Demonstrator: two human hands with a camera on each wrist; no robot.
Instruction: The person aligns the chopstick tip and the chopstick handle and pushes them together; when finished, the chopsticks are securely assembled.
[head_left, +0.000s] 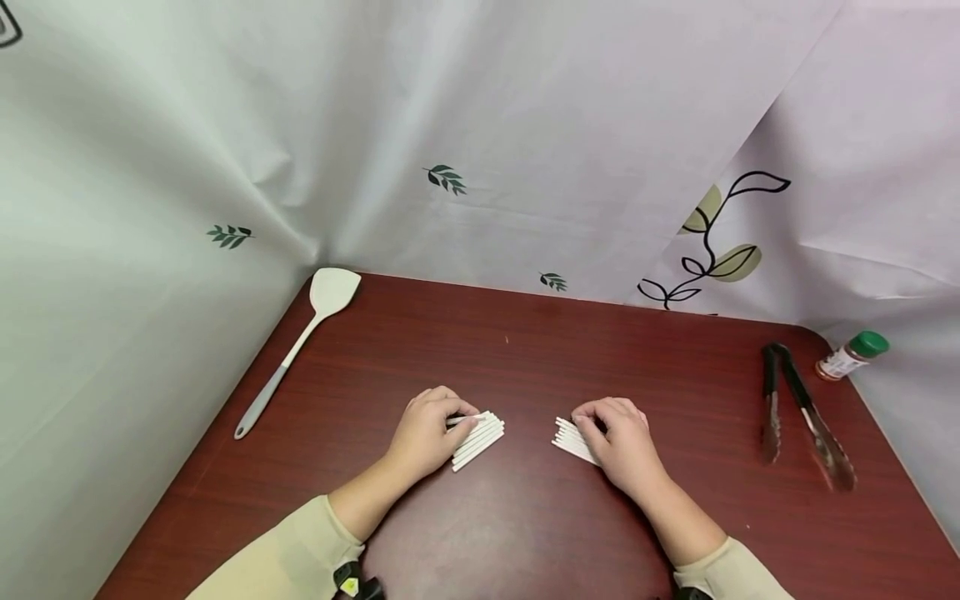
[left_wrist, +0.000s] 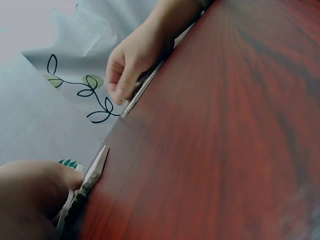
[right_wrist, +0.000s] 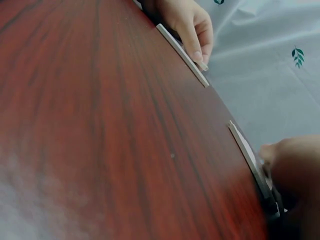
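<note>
My left hand (head_left: pixel 429 432) pinches a thin white stick (head_left: pixel 461 419) just over a slanted row of several white sticks (head_left: pixel 477 443) on the table. The end of that held stick (right_wrist: pixel 202 65) sticks out past the thumb in the right wrist view. Over a second row of white sticks (head_left: pixel 573 442), my right hand (head_left: pixel 622 439) bends its thumb and fingers together. A white stick seems to be between them, mostly hidden by the hand. In the left wrist view my right hand (left_wrist: pixel 137 57) is beside its row, fingertips pointing down.
A white spatula (head_left: pixel 298 346) with a grey handle lies along the table's left side. To the right are metal tongs (head_left: pixel 804 408) with black handles and a green-capped bottle (head_left: pixel 851 357). A patterned white curtain (head_left: pixel 525 150) hangs behind the dark red table (head_left: pixel 495 525).
</note>
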